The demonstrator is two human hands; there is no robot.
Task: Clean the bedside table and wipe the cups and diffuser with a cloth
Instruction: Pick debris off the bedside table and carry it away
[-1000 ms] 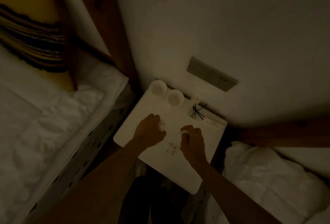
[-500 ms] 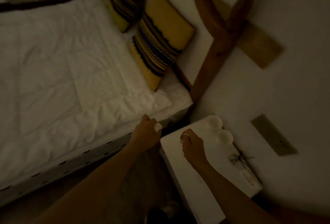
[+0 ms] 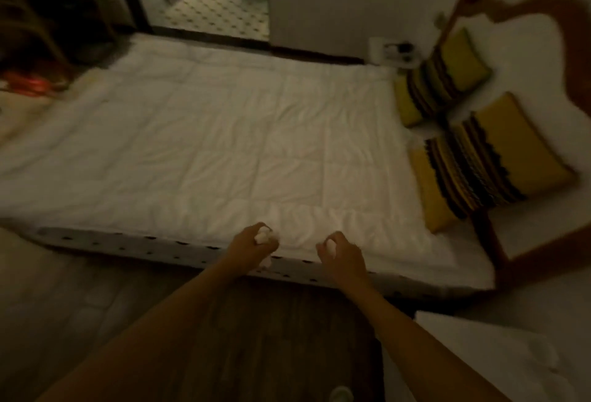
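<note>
My left hand (image 3: 251, 246) grips a crumpled white wad (image 3: 263, 235), with a bit of it hanging below the fist. My right hand (image 3: 343, 254) is curled round a smaller white piece (image 3: 331, 247). Both hands hover at the near edge of the bed (image 3: 208, 158). Only a corner of the white bedside table (image 3: 473, 347) shows at the bottom right, behind my right forearm. The cups and the diffuser are out of view.
The bed's white quilt fills the middle. Yellow striped cushions (image 3: 489, 161) lean at the wooden headboard (image 3: 524, 251) on the right. A doorway to a tiled floor (image 3: 217, 8) lies beyond the bed. Dark wooden floor (image 3: 240, 331) runs beneath my arms.
The view has swung left from the bedside table to the bed. Both hands have left the tabletop and now hang over the bed's edge, still holding their white pieces.
</note>
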